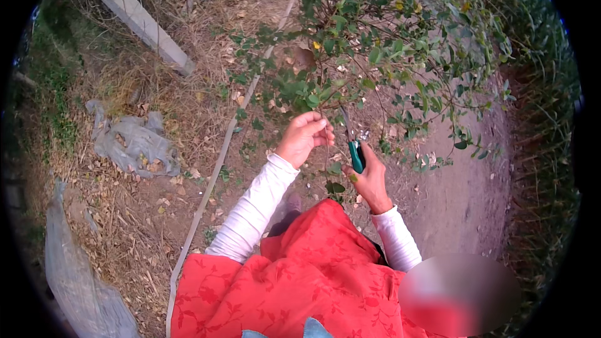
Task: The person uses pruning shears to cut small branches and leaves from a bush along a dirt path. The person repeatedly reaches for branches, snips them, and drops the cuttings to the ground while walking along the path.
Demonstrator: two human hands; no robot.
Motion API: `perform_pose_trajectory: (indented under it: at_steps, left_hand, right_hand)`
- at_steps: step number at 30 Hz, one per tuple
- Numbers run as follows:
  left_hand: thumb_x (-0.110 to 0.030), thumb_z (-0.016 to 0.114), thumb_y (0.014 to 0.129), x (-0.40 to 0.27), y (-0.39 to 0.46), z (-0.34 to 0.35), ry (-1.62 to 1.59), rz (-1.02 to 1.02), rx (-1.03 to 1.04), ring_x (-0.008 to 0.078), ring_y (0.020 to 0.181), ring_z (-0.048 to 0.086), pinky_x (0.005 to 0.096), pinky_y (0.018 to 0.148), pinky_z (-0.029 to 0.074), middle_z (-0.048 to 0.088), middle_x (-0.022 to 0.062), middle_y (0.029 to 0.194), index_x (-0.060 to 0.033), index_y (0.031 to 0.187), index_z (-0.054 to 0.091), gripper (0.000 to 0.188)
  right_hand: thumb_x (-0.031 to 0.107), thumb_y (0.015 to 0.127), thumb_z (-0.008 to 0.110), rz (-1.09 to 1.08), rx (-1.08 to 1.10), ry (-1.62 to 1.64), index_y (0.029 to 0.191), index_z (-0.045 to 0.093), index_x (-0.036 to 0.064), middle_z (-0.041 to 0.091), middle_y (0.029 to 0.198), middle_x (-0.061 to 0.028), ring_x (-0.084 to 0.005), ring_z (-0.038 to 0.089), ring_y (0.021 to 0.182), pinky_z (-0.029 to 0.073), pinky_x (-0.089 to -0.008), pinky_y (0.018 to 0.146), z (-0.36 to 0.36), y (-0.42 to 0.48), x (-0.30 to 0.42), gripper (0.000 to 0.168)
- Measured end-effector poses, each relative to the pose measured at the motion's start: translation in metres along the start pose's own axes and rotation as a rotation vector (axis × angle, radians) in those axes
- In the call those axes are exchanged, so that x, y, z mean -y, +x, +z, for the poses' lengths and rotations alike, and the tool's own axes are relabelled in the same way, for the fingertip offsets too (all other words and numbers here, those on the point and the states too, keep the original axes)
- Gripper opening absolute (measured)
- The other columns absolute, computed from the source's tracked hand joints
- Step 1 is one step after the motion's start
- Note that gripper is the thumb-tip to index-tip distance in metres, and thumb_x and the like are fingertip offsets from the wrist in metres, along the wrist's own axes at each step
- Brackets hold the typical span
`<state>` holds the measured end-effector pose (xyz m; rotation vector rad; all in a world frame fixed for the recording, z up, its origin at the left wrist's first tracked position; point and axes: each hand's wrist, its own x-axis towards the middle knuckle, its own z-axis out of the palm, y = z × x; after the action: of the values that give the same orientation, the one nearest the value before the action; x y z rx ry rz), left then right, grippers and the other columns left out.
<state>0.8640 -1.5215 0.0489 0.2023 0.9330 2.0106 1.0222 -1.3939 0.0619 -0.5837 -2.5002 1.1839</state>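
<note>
My left hand pinches a thin stem between thumb and fingers, just below the leafy branches of a shrub. From that stem, a few green leaves hang down in front of the red garment. Pruning shears with green handles are in my right hand, their blades pointing up towards the lower twigs. The blades are near my left hand's fingertips but do not touch them. Whether the blades touch a twig cannot be told. Part of the handles is hidden by my right hand.
A pale strip runs along the ground at left. Beyond it lie crumpled plastic sheeting, a longer plastic sheet and a slanting concrete post. Dense tall plants line the right side, beside a dirt path.
</note>
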Motion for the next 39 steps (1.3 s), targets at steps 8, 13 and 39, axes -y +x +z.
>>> perform_pose_trajectory:
  at_steps: [8,13,39]
  left_hand:
    - [-0.009,0.052,0.089,0.000,0.003,-0.005,0.017,-0.018,0.022,0.0204,0.074,0.062,0.0354,0.068,0.054,0.062,0.0112,0.086,-0.0037,0.092,0.052,0.006]
    - [-0.008,0.053,0.089,0.003,-0.003,-0.025,0.117,-0.035,0.002,0.0189,0.075,0.063,0.0330,0.069,0.053,0.063,0.0109,0.087,-0.0039,0.091,0.053,0.005]
    - [-0.008,0.050,0.088,0.084,-0.029,-0.089,0.422,-0.094,-0.386,0.0183,0.077,0.064,0.0289,0.069,0.051,0.063,0.0093,0.091,-0.0011,0.099,0.057,0.014]
  right_hand:
    - [0.018,0.067,0.073,0.096,-0.075,-0.055,0.113,0.053,0.000,0.059,0.072,-0.0141,-0.0225,0.060,0.064,0.048,-0.0325,0.063,0.004,-0.004,-0.007,0.053]
    - [0.020,0.068,0.074,0.202,-0.108,0.125,0.122,0.048,-0.001,0.061,0.081,-0.0091,-0.0143,0.055,0.072,0.046,-0.0278,0.069,-0.008,-0.019,-0.044,0.064]
    - [0.025,0.063,0.074,0.672,0.426,-0.049,0.126,0.047,0.001,0.061,0.106,-0.0215,-0.0295,0.059,0.100,0.043,-0.0347,0.088,-0.022,-0.127,-0.141,0.072]
